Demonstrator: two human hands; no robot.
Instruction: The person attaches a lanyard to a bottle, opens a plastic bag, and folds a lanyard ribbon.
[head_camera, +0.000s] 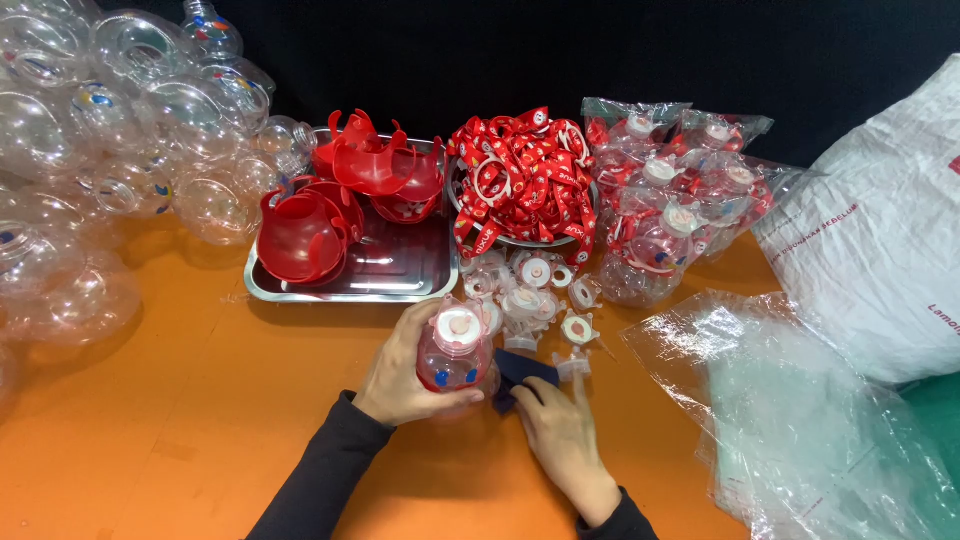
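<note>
My left hand (400, 372) is wrapped around a small clear bottle (455, 355) with a red holder inside and a white cap, held upright on the orange table (200, 420). My right hand (560, 435) rests on the table just right of the bottle, fingers on a dark blue cloth (515, 375). Loose white caps (530, 285) lie scattered right behind both hands.
A steel tray (400, 275) holds red plastic holders (310, 235). A bowl of red straps (525, 175) sits behind the caps. Bagged finished bottles (680, 190) stand at the right. Empty clear bottles (110, 150) pile at the left. Clear plastic bags (800, 420) and a white sack (880, 240) lie right.
</note>
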